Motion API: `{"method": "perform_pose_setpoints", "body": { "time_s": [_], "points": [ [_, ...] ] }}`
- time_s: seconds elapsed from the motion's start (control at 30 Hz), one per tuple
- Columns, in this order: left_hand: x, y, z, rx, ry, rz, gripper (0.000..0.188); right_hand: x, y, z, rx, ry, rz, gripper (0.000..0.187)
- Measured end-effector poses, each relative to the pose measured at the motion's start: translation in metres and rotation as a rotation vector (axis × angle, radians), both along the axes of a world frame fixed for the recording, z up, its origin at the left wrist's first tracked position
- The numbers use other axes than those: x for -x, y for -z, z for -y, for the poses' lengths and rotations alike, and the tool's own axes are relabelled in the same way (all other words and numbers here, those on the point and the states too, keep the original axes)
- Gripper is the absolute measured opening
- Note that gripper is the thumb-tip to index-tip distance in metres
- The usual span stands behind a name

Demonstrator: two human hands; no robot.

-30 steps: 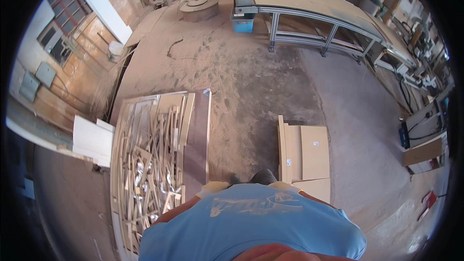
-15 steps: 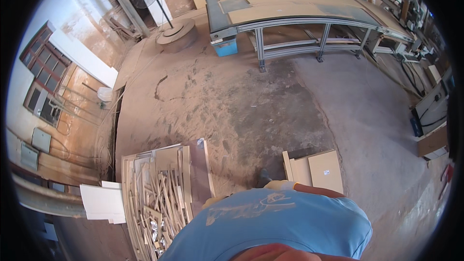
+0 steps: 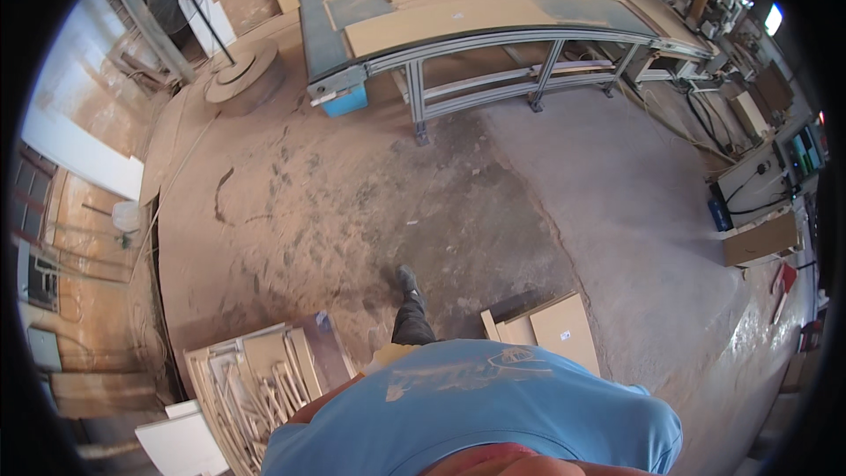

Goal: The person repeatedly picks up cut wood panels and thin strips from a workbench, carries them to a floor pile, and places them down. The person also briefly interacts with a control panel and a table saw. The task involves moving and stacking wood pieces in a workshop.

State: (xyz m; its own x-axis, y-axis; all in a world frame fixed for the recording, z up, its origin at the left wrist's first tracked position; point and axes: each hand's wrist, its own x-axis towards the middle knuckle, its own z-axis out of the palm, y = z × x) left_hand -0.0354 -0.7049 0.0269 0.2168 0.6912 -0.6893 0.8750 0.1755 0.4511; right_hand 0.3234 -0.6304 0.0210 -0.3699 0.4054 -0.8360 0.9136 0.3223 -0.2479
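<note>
My left hand [image 3: 394, 353], in a pale yellowish glove, shows only in part past the front of my blue shirt [image 3: 476, 397]. It is beside my dark trouser leg [image 3: 412, 322], and its fingers are hidden, so I cannot tell whether it holds anything. My right hand is out of sight behind my body. To the left lies a pile of wood strips [image 3: 264, 388] on stacked boards, with a brown panel [image 3: 324, 348] at its right side. On my right, tan boards [image 3: 564, 330], one bearing a small white label, rest low by the floor.
A long metal-framed table [image 3: 423, 115] carrying tan sheets spans the far side, with a blue bin [image 3: 344, 100] under its left end. A pedestal fan [image 3: 211, 31] stands at far left. Machinery with cables [image 3: 745, 181] occupies the right. White boards [image 3: 181, 445] lie near left.
My view has turned right and my body has shifted, so the room slides left. One foot now shows stepped forward. My gloved right hand, seen before near the tan boards, has gone from sight.
</note>
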Motion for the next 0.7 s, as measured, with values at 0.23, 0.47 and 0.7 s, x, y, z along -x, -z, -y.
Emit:
{"method": "perform_pose_setpoints", "body": {
  "time_s": [0.23,0.47,0.7],
  "points": [
    [0.066,0.006,-0.118,0.009,0.049,-0.020,0.046,0.071,-0.013,-0.085,0.076,0.035,0.085,0.035],
    [0.092,-0.003,-0.159,-0.009,-0.004,-0.073,0.048,0.103,-0.039,-0.136,0.114,-0.145,0.031,0.034],
    [0.118,0.011,-0.205,-0.014,-0.090,-0.133,0.050,0.133,-0.019,-0.187,0.083,-0.111,-0.029,0.038]
  ]
}}
